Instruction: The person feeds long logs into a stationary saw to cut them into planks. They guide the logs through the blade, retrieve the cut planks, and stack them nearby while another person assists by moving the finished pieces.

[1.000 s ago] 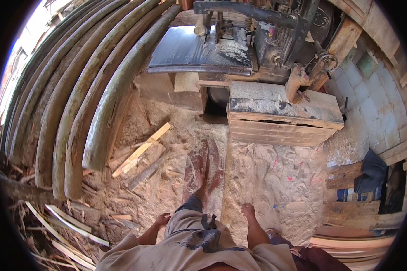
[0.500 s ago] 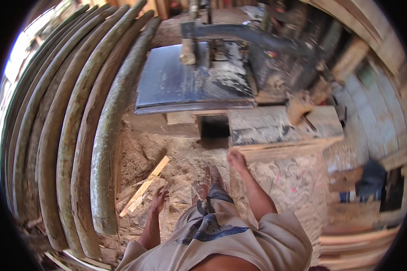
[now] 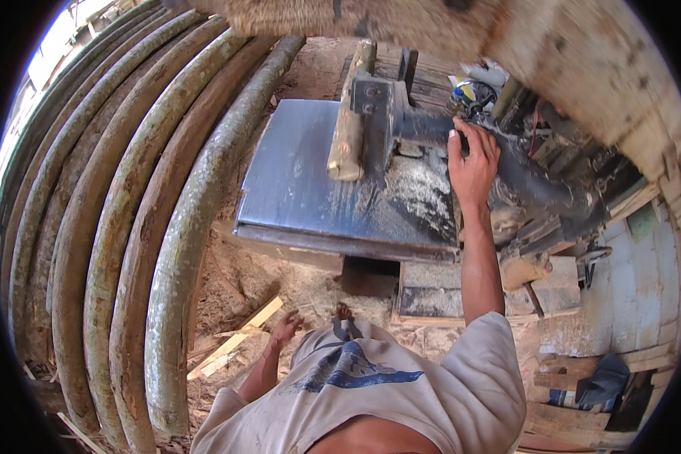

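Note:
My right hand [image 3: 474, 160] is stretched forward over the right side of a flat dark metal machine table [image 3: 287, 170]. Its fingers are extended and bent a little at the tips, beside a thick curved black metal arm [image 3: 533, 178]; whether they touch it I cannot tell. A short round piece of wood [image 3: 347, 144] lies on the table against a bolted metal bracket [image 3: 372, 98]. Pale sawdust [image 3: 424, 185] is spread to the right of it. Low at my left side hangs my left hand [image 3: 286, 330], its fingers loosely apart and holding nothing.
Several long logs [image 3: 178, 295] lean in a row on the left. Sawn wood strips [image 3: 234, 340] lie on the sawdust-covered ground near my left hand. A rough wooden beam [image 3: 560, 53] crosses overhead. A wooden mallet-like block [image 3: 523, 274] rests on a low bench at the right.
My right hand has risen from beside the low bench and reached forward over the machine table. The view has come closer to the table, and the overhead beam has entered it.

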{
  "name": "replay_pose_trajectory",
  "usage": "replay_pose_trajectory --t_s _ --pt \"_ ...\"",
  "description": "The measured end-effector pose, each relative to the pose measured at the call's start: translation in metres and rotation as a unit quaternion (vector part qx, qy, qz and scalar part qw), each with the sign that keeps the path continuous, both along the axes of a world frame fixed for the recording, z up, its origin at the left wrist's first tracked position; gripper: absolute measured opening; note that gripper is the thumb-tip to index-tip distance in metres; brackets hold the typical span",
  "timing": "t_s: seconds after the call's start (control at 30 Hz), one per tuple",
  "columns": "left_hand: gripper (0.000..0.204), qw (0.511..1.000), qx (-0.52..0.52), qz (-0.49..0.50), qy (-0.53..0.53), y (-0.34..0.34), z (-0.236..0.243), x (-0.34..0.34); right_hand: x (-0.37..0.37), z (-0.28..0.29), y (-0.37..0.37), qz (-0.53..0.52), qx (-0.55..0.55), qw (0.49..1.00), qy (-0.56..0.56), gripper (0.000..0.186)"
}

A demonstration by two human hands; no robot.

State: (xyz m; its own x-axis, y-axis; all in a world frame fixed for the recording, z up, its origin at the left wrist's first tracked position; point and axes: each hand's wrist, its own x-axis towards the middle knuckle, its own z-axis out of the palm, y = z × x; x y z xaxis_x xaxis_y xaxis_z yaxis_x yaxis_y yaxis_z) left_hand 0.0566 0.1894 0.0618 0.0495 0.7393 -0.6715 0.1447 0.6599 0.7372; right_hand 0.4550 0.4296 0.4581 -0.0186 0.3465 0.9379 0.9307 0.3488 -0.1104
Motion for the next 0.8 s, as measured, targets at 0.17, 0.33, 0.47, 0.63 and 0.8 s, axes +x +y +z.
replay_pose_trajectory --t_s 0.17,0.33,0.47,0.63,0.8 --pt "0.065 0.992 0.047 0.050 -0.104 0.097 0.026 0.012 -0.004 -0.008 0.034 -0.182 0.025 0.982 -0.052 0.014" --pt "0.067 0.984 0.142 0.044 -0.097 0.186 0.090 0.011 -0.004 -0.018 0.042 -0.215 0.042 0.973 -0.071 0.020" --pt "0.071 0.979 0.195 0.007 -0.061 0.244 0.119 0.006 -0.008 -0.019 0.035 -0.191 0.069 0.977 -0.072 0.023" --pt "0.076 0.981 0.188 -0.025 -0.039 0.290 0.112 0.009 -0.011 -0.008 0.032 -0.214 0.022 0.972 -0.098 0.020" --pt "0.076 0.978 0.195 -0.041 -0.056 0.296 0.104 0.010 -0.015 -0.008 0.035 -0.185 0.038 0.978 -0.090 0.020"
